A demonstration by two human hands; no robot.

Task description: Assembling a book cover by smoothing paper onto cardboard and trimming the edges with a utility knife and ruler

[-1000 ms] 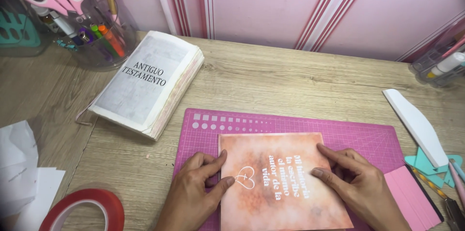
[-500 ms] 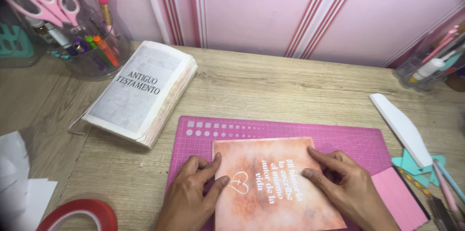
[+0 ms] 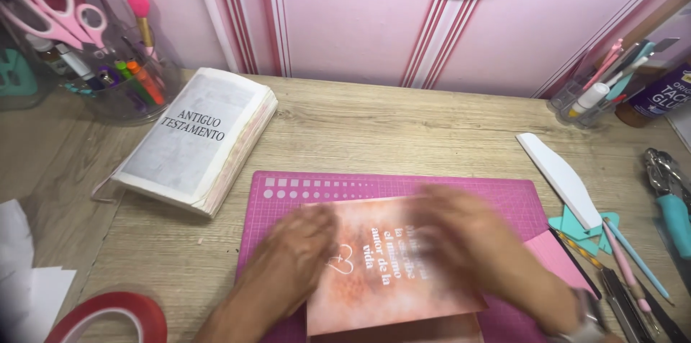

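**Around the thick book**

A thick white-covered book point(image 3: 193, 143) is laid on the wooden table point(image 3: 403, 134). Behind it to the left, a clear holder point(image 3: 115, 91) with pink scissors point(image 3: 54, 15) is seen. A red tape roll point(image 3: 108, 314) lies below it, a white scraper point(image 3: 561, 177) far to its right.

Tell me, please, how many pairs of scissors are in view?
1: pink-handled scissors standing in the clear holder at the desk's back left corner. More may be hidden among the tools crowded in the holders at either corner.
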